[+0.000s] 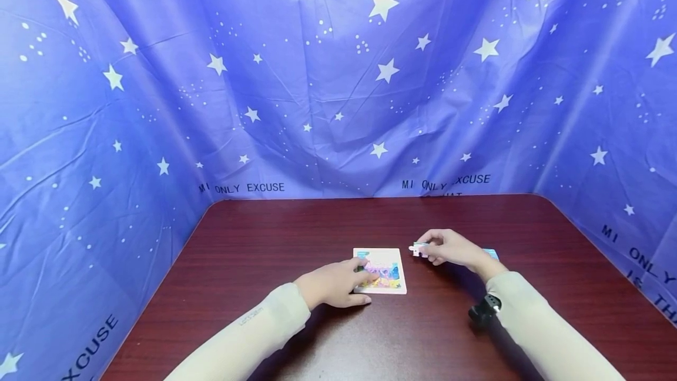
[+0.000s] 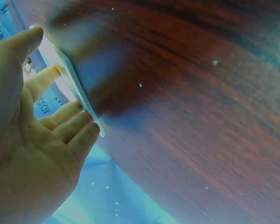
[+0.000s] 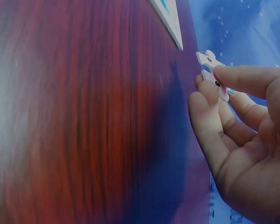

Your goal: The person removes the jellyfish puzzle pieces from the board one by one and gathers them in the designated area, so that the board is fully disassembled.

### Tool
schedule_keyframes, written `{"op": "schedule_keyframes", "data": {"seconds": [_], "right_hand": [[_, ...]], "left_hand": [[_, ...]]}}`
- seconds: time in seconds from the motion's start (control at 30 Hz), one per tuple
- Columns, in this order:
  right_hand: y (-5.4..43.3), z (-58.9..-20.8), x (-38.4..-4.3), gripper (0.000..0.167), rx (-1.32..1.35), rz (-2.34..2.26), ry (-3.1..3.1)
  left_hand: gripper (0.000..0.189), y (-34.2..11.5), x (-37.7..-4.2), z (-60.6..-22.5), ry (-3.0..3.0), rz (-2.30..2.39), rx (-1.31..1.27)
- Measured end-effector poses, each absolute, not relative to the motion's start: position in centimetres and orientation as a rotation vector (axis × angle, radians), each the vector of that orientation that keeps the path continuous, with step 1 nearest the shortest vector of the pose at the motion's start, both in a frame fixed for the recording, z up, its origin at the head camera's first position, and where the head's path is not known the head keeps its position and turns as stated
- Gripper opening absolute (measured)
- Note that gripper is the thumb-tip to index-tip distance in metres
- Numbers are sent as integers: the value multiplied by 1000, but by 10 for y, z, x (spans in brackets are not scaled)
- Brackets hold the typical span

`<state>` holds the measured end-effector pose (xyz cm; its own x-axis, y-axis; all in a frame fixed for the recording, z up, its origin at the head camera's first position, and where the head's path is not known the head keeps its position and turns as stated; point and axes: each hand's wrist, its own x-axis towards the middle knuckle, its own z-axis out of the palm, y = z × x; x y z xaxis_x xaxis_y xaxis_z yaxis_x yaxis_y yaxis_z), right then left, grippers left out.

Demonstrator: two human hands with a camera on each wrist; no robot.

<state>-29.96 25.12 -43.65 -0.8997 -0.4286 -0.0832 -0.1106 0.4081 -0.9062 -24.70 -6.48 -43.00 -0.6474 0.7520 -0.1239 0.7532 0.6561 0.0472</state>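
Observation:
A small square jigsaw puzzle in a white-edged tray (image 1: pixel 391 293) lies flat mid-table, its colourful picture pieces filling the lower part and a pale stretch showing at the top. My left hand (image 1: pixel 335 283) rests on its left side with fingers extended over the picture; in the left wrist view the fingertips are right at the tray's edge (image 2: pixel 79 88). Just right of the tray, my right hand (image 1: pixel 448 248) pinches a white-edged jigsaw piece (image 3: pixel 207 59) between thumb and fingers, with knobs and a notch showing. The fingers cover the rest of that piece.
A light blue flat item (image 1: pixel 492 253) lies behind the right wrist, partly hidden. The dark red wooden table (image 1: pixel 275 228) is bordered at the back and sides by a blue star-printed curtain (image 1: pixel 338 75). A black wrist device (image 1: pixel 483 310) is strapped at the right sleeve.

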Motion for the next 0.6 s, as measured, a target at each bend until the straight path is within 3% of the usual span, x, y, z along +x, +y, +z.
{"op": "schedule_keyframes", "data": {"seconds": [0.6], "right_hand": [[326,-432,-289,28,-371,-1450,2505]], "left_hand": [[55,-64,-247,-433,2735,-7,1218]]}}
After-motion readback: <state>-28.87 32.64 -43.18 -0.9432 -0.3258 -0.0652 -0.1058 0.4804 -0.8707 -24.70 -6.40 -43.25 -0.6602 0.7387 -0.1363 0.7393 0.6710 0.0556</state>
